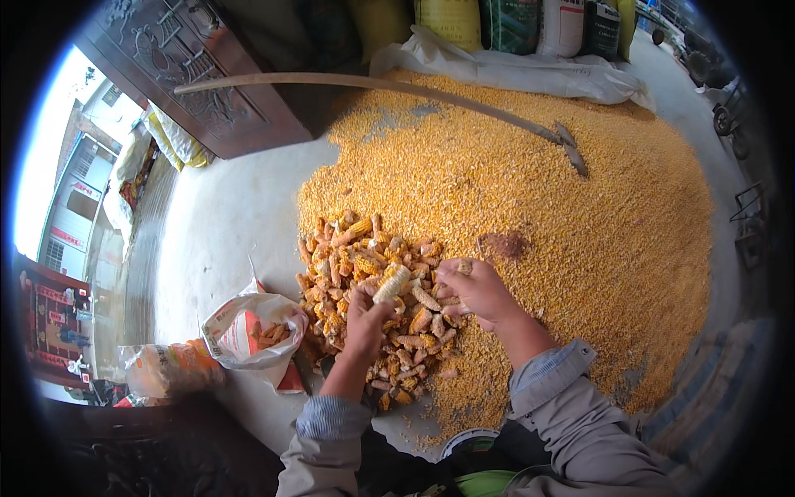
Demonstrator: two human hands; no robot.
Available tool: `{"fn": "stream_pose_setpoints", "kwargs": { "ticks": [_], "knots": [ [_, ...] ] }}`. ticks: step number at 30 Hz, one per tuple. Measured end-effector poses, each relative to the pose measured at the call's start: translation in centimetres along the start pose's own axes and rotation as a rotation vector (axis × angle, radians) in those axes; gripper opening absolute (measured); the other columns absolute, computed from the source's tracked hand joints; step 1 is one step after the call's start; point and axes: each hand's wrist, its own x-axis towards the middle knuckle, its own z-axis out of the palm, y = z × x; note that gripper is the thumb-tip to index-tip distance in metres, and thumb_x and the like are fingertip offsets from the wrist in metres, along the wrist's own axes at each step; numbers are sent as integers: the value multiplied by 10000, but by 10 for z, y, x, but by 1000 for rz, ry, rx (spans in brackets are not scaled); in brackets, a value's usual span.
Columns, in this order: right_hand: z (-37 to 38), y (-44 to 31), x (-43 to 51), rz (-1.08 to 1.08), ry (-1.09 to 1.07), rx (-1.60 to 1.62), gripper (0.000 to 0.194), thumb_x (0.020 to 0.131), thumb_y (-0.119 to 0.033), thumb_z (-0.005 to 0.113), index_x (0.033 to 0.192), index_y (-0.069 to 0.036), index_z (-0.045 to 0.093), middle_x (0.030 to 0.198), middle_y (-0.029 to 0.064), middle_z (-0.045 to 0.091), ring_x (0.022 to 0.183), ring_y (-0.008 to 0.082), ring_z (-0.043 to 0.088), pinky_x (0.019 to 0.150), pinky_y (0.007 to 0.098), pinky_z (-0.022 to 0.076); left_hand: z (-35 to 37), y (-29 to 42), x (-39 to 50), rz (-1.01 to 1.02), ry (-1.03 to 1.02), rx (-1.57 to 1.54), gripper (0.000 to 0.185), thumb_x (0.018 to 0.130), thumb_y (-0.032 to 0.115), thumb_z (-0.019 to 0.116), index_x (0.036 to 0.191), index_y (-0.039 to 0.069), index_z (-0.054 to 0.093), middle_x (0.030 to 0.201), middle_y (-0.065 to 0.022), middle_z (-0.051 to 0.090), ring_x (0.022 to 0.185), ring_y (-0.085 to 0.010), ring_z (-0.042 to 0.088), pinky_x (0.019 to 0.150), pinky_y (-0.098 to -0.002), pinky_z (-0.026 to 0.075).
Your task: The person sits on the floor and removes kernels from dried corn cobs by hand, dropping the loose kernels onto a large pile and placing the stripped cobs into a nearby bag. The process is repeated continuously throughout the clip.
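Observation:
Over a heap of corn cobs [357,264], my left hand [369,317] grips a partly shelled corn cob [391,283] with pale and yellow sides. Just right of it, my right hand [475,289] is curled, with a small pale piece [464,267] at its fingers; what this piece is, and whether the hand grips it, I cannot tell. Many cobs in the heap are bare or hold only some kernels. A broad spread of loose yellow corn kernels [596,248] lies on the floor beyond and right of the heap. A reddish-brown patch of debris [506,245] rests on the kernels.
An open plastic sack [227,332] with bare cobs stands left of the heap, beside a full bag [171,369]. A wooden-handled tool [372,82] lies across the kernels. Several filled sacks [447,25] line the back. A carved door [248,124] stands at upper left.

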Motion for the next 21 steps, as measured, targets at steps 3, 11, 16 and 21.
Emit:
{"fn": "stream_pose_setpoints", "kwargs": {
  "ticks": [3, 11, 16, 21],
  "knots": [
    [13, 9, -4, 12, -121, 119, 575, 1026, -485, 690, 1327, 1, 631, 1060, 77, 678, 863, 168, 685, 611, 311, 651, 32, 17, -56, 32, -85, 185, 353, 921, -52, 695, 1145, 77, 455, 1080, -120, 632, 903, -160, 656, 769, -291, 594],
    [26, 28, -17, -158, -275, -91, 316, 1039, -272, 721, 1216, -10, 712, 989, 63, 724, 803, 88, 653, 672, 300, 573, 54, 16, -104, -237, -26, -240, 407, 1105, 495, 498, 1223, 106, 482, 876, -102, 640, 683, -194, 626, 612, -348, 516],
    [26, 37, -8, -80, -211, -247, 310, 1035, -191, 696, 1275, 5, 697, 1091, 109, 734, 810, 135, 692, 642, 306, 585, 59, 6, -81, -352, -44, -50, 506, 1137, 559, 376, 1202, 84, 538, 820, -47, 595, 596, -146, 516, 517, -314, 412],
    [31, 46, -2, -106, -75, 171, 327, 1042, -180, 681, 1280, 43, 679, 1168, 135, 739, 1040, 200, 702, 851, 324, 588, 80, -12, -74, 327, 158, 776, 449, 1075, 357, 638, 1312, 4, 495, 1005, -193, 685, 811, -279, 700, 748, -397, 568]
  ]
}}
